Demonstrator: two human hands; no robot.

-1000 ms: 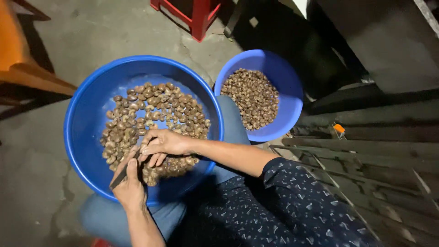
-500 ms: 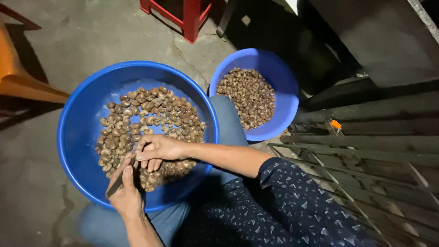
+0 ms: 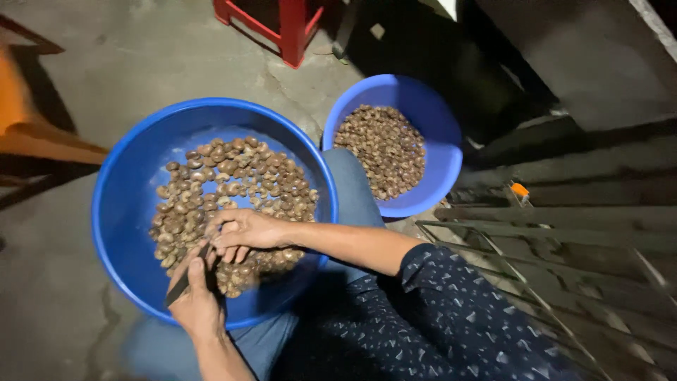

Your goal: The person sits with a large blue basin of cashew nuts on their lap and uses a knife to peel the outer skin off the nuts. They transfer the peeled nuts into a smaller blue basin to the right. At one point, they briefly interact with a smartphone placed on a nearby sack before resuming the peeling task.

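At the far left an orange chair [image 3: 28,134] is standing on the grey concrete floor [image 3: 141,49], only partly in view.

Just right of it, a large blue basin [image 3: 127,212] is resting on the person's lap, over blue trousers [image 3: 356,190]. It is holding a loose layer of brown nuts [image 3: 233,176] spread over the middle and the near side, with bare blue plastic showing at the left.

At the near rim of the basin the left hand [image 3: 196,300] is curling shut around a dark knife [image 3: 182,286], its blade angling up toward the other hand. Just beyond it the right hand [image 3: 243,229] is lying palm down on the nuts, fingers bent and pressed together over something small where the two hands are meeting; whether it is pinching one nut there I cannot tell, as the fingers are hiding it. The right forearm is reaching in from the right, out of a dark patterned sleeve [image 3: 451,310].

Farther right and farther away, a smaller blue bowl [image 3: 441,141] is sitting on the floor, touching the big basin's rim, and is filled with darker, smaller nuts [image 3: 384,148]. Beyond it, at the far edge, a red stool [image 3: 278,25] is standing. On the right, dark planks [image 3: 564,212] are lying in shadow, with a small orange object [image 3: 520,190] on them.
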